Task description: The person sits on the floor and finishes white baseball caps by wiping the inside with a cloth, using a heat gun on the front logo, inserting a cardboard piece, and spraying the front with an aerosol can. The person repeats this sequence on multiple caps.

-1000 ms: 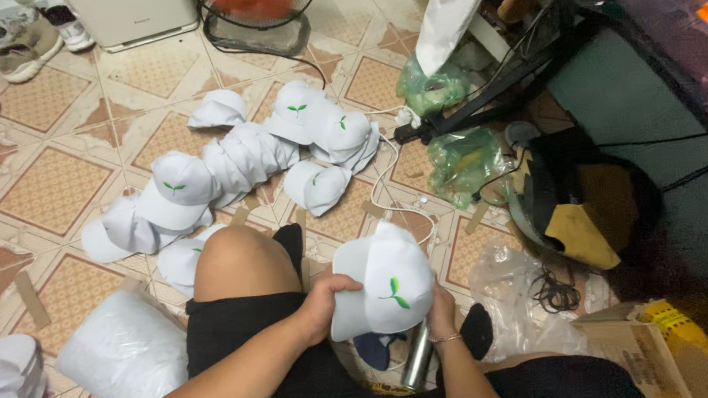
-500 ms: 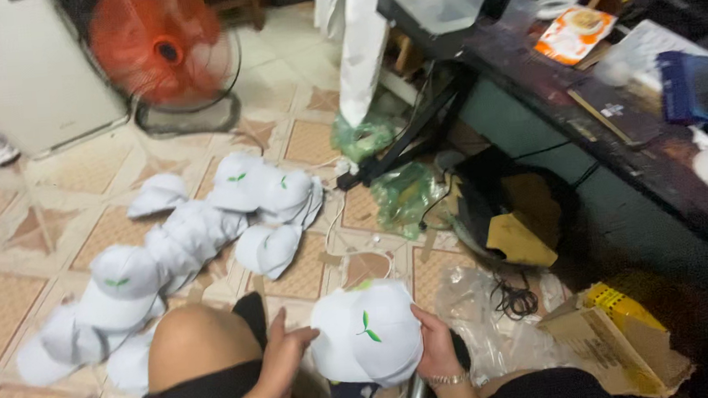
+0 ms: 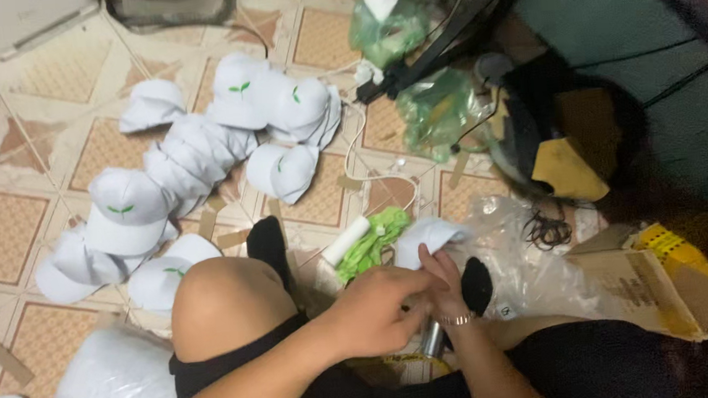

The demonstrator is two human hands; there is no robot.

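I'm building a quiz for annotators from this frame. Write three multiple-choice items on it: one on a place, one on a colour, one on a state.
1. Where do the loose white caps lie?
A. On the tiled floor, left of the bare knee
B. On a shelf
C. Inside the cardboard box

2. What colour is the small mark on the caps' fronts?
A. Red
B. Green
C. Blue

3. How do the two hands stand?
A. Far apart, both flat on the floor
B. Close together over the lap, on a white cap
C. Both raised above the head

Answers:
1 A, the caps are strewn over the floor tiles beside the knee.
2 B, a green sprout shape shows on several caps.
3 B, the left hand and right hand meet, fingers on a white cap.
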